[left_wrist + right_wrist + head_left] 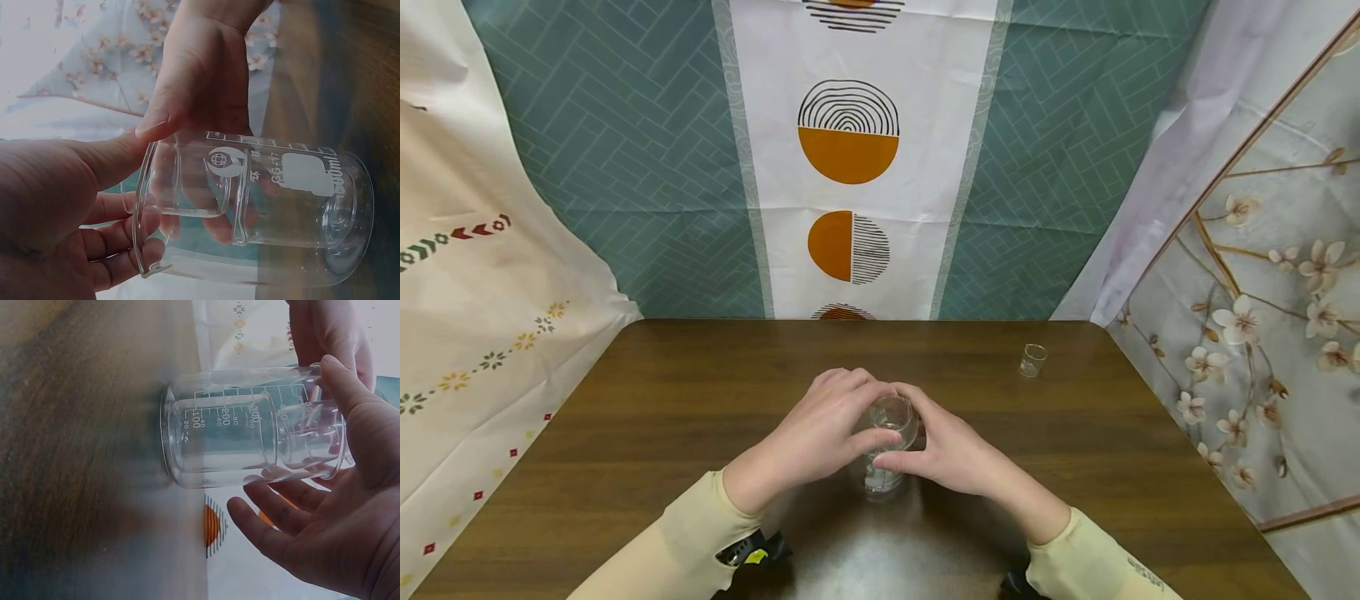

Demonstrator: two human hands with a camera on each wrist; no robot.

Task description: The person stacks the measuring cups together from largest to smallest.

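Observation:
A large clear glass beaker (pixel 882 481) with white markings stands upright on the table in front of me. Inside it is a smaller beaker (pixel 234 440); above that, a still smaller one (pixel 194 194) sits up in the mouth and pokes slightly past the rim. My left hand (pixel 823 425) curves round the top from the left, thumb at the near side of the rim and fingers at the far side. From the right, my right hand (pixel 955 446) wraps the upper part, thumb in front and fingers behind. Both hands' fingertips come close together at the back.
A small glass beaker (pixel 1032 361) stands apart at the back right of the brown wooden table (pixel 700 358). Patterned cloths hang behind the table (pixel 625 150) and along both sides. Dark straps circle my wrists.

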